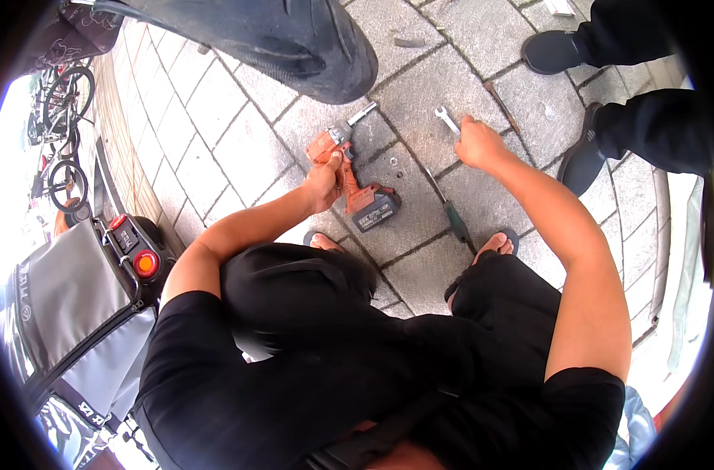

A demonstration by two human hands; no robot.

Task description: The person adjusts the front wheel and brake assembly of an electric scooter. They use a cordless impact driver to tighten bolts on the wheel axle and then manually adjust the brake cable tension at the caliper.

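Observation:
My left hand (323,184) is wrapped round the handle of an orange cordless impact wrench (349,178). Its long silver socket (362,114) points away from me toward the upper right, and a black battery sits at its near end. In my right hand (480,145) is a small silver spanner (447,119), its open jaw sticking out to the left. Between my hands, two small metal rings or nuts (394,161) lie on the paving. Nearer to me rests a screwdriver (454,221) with a green handle, its shaft pointing away.
A large black tyre (318,55) hangs over the paving ahead. Another person's dark shoes (582,153) stand at the right. Beside them lies a rusty metal strip (502,106). To my left is a grey bag (71,274) by a red and orange lamp (146,264). Bicycles (67,184) stand farther off.

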